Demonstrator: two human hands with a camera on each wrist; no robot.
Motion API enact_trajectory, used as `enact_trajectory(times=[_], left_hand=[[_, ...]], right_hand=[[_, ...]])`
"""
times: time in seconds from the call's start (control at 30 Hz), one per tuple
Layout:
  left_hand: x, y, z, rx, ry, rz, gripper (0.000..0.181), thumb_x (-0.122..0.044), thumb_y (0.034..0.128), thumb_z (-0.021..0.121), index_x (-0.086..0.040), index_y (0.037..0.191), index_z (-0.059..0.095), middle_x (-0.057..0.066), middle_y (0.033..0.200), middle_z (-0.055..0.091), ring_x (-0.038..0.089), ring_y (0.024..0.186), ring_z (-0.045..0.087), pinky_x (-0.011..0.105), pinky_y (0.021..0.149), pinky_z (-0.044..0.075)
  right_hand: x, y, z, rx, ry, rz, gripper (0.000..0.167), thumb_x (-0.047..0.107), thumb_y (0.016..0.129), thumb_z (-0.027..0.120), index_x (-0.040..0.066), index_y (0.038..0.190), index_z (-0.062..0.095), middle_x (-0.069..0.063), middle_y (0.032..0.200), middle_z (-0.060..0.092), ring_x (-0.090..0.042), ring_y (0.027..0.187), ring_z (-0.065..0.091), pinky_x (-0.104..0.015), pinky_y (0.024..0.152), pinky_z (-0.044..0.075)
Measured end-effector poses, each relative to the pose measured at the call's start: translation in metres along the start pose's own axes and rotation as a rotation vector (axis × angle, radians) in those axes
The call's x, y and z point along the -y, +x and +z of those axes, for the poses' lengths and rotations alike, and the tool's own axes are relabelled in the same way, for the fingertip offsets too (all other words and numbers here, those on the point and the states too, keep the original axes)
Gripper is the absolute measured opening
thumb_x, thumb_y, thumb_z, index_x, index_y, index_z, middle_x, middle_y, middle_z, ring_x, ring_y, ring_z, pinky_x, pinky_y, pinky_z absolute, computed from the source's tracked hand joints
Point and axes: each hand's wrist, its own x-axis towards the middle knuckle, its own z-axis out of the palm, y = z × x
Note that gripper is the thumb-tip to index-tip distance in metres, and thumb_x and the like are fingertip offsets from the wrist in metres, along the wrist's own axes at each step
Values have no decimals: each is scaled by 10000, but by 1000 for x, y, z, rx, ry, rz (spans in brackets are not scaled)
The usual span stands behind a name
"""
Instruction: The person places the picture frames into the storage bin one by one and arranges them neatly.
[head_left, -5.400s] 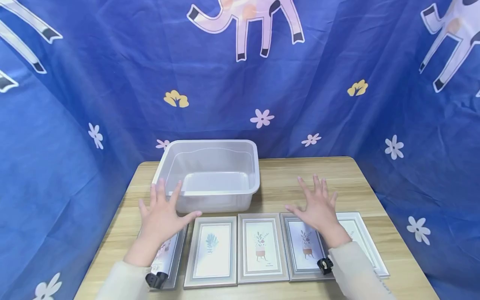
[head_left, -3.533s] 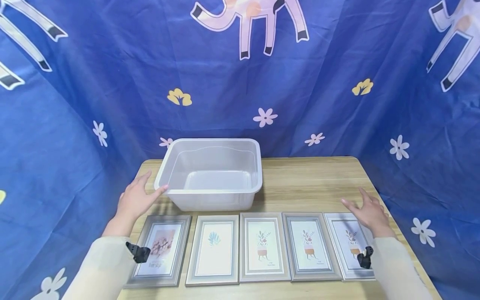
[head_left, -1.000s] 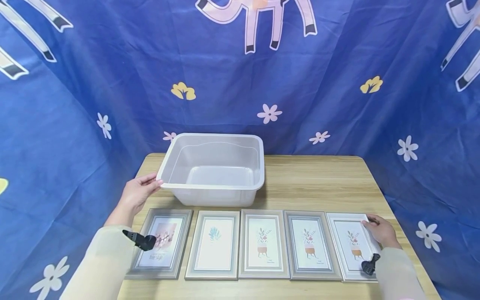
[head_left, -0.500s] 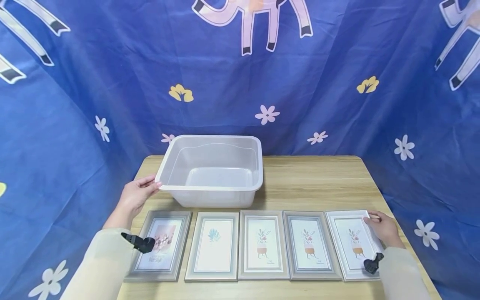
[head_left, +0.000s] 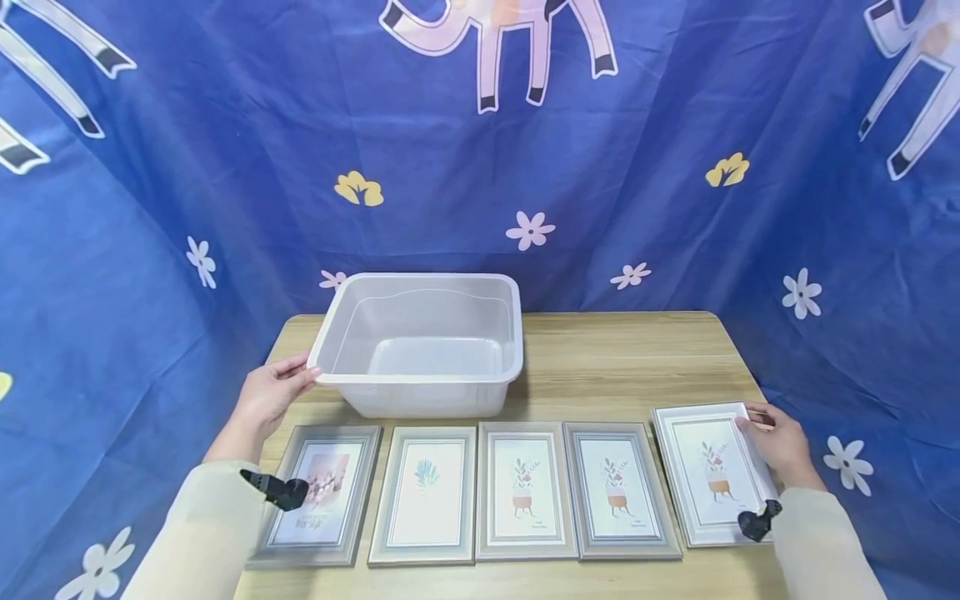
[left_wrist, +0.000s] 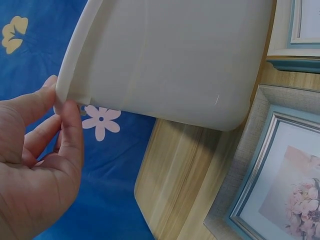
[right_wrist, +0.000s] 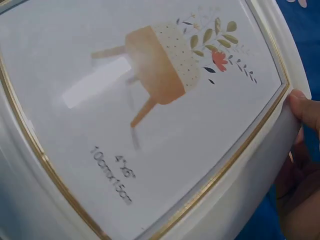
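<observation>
Lifting white frame (head_left: 708,471): apparently the step, near worktop's (head_left: 622,358) right edge
Right hand (head_left: 783,442): pinches its side
Tub (head_left: 423,400): far edge, rim pinched by left hand (head_left: 266,396)
Next move: likely needs firm grip

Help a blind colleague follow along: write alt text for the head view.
A person's right hand holds a white picture frame by its right edge while the left hand pinches a plastic tub by its rim. Four more frames lie in a row on a wooden table.
</observation>
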Motion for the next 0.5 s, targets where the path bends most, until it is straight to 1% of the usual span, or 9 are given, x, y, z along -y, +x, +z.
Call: enact_trajectory(times=[0.07, 0.1, 0.2, 0.3, 0.4, 0.43, 0.5], left_hand=[[0, 0, 0, -1, -12, 0, 591, -50, 917, 630, 175, 1371, 327, -138, 838, 609, -12, 795, 608, 156, 787, 536], [0, 0, 0, -1, -19, -1, 592, -47, 915, 631, 177, 1371, 326, -136, 836, 611, -9, 794, 609, 156, 785, 537], [0, 1, 0, -1, -6, 0, 590, -51, 917, 631, 172, 1372, 331, -139, 839, 608, -19, 790, 606, 161, 790, 537], [2, 2, 0, -3, 3, -3, 593, -74, 918, 634, 165, 1374, 339, -119, 841, 617, -18, 788, 607, 166, 793, 538], [2, 2, -1, -5, 8, -4, 594, -77, 917, 636, 160, 1376, 342, -121, 844, 620, -9, 797, 611, 172, 799, 538], [3, 3, -1, -6, 6, -5, 591, -77, 918, 634, 160, 1375, 344, -116, 844, 624, -4, 800, 613, 175, 800, 538], [3, 3, -1, -4, 9, -6, 584, -57, 917, 631, 160, 1376, 342, -139, 844, 618, 0, 805, 616, 180, 807, 537]], right_hand=[[3, 0, -3, 12, 13, 10, 480, 248, 965, 582, -68, 1311, 479, -325, 1259, 486, -479, 1103, 498, -578, 890, 473], [3, 0, -5, 12, 15, 9, 477, 240, 968, 576, -70, 1317, 474, -323, 1269, 486, -478, 1114, 498, -576, 904, 467], [6, 0, -9, 3, 30, 9, 491, 239, 966, 582, -73, 1325, 463, -318, 1264, 506, -470, 1114, 516, -565, 911, 470], [9, 1, -14, -10, 35, -17, 502, 252, 957, 597, -74, 1317, 466, -315, 1240, 531, -457, 1096, 540, -538, 891, 491], [14, 1, -21, -6, 27, -54, 529, 263, 940, 624, -84, 1308, 469, -323, 1208, 548, -450, 1058, 565, -407, 767, 570], [16, 1, -24, -3, 19, -68, 535, 266, 936, 630, -86, 1305, 471, -325, 1197, 553, -443, 1046, 572, -341, 714, 580], [21, 1, -29, 15, 9, -83, 539, 256, 931, 636, -87, 1311, 468, -328, 1178, 562, -425, 1008, 590, -246, 619, 568]])
